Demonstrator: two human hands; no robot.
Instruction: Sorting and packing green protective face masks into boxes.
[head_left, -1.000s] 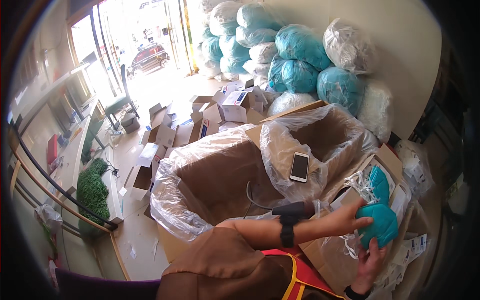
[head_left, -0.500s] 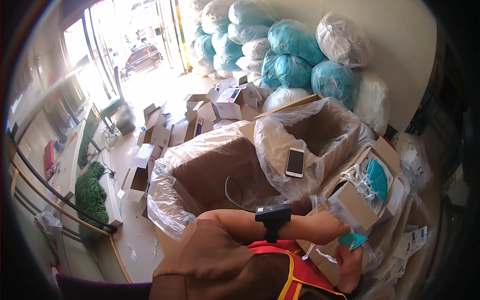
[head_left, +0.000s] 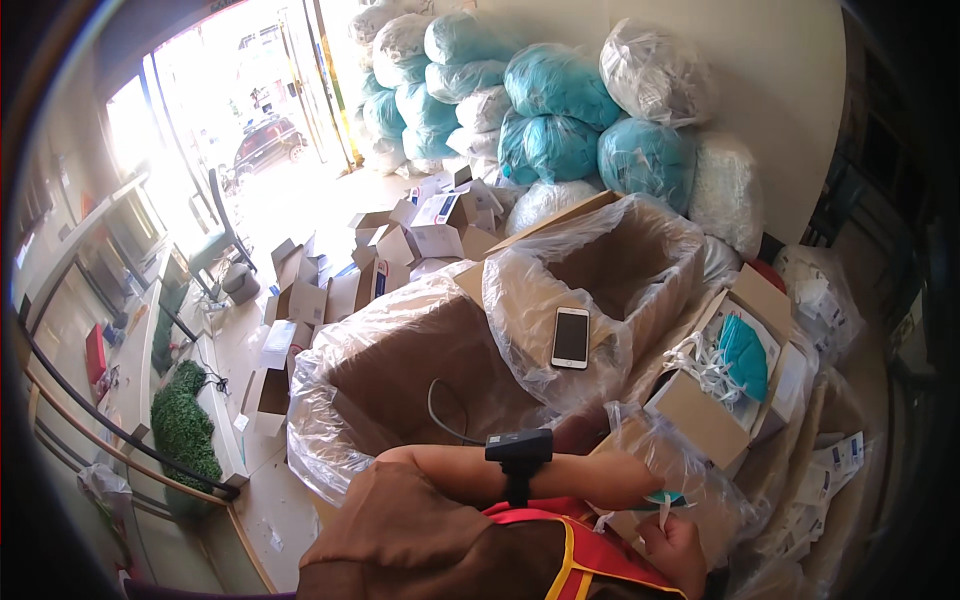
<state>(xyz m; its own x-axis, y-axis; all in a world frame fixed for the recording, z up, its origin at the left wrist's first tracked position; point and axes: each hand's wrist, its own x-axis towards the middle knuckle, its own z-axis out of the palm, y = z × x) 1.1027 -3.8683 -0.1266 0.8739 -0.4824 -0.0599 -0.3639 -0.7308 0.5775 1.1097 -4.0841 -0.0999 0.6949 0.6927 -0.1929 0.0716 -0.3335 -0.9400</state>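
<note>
- A tall stack of clear plastic bags filled with teal and white contents [head_left: 560, 85] stands against the pale wall.
- A large brown cardboard box lined with clear plastic film [head_left: 430, 370] gapes just beyond the left arm; a thin grey cable [head_left: 437, 400] curves against its inside.
- A second film-lined cardboard box [head_left: 630, 260] sits right beside it, farther right.
- Several opened white-and-brown cartons [head_left: 437, 225] lie jumbled on the floor beyond the boxes.
- A smaller open brown carton [head_left: 697, 415] rests tilted at the right, its flaps spread; in it are cupped teal masks [head_left: 742, 358] and a tangle of thin white straps [head_left: 703, 368].
- The left hand [head_left: 625, 480] is next to the right one, its fingers turned out of sight, so I cannot tell whether it is open or closed.
- The right hand [head_left: 677, 550] is closed, thumb and finger pinching a strap.
- A white smartphone with a dark screen [head_left: 571, 337] lies on the film draped over the second box.
- A black box-shaped device [head_left: 518, 446] is strapped around the left arm.
- A mostly hidden teal mask [head_left: 668, 496] is between the hands, in front of the smaller carton.
- Its narrow white strap [head_left: 664, 513] runs down into the right hand's fingers.
</note>
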